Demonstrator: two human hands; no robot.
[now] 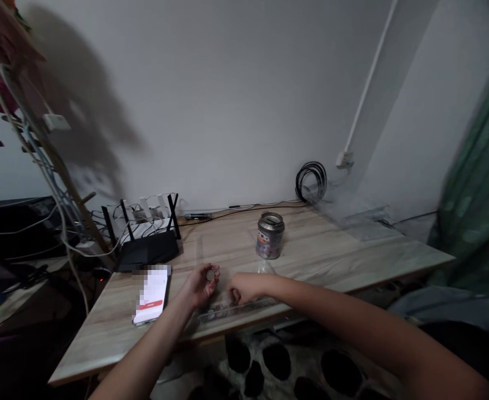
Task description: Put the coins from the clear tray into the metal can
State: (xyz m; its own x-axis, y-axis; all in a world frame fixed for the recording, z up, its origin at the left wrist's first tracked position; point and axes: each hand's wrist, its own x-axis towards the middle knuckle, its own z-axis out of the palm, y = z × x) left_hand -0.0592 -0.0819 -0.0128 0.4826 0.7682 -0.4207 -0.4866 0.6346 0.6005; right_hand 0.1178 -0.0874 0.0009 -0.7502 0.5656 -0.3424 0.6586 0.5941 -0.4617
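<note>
My left hand (203, 284) is turned palm up above the table, its fingers curled around a small round coin (211, 274). To its right, my right hand (244, 287) points down into a clear plastic tray (248, 309) near the table's front edge, with its fingers bent together; whatever they hold is hidden. Several small round coins (217, 312) lie in the tray between and below the hands. Behind my right hand stands an upright tin can (270, 236) with a slotted lid and a cartoon print.
A lit phone (152, 294) lies left of my left hand, with a black router (148, 251) behind it. Coiled black cable (311, 181) leans on the wall at the back right. Clear plastic sheeting (361, 219) lies near it.
</note>
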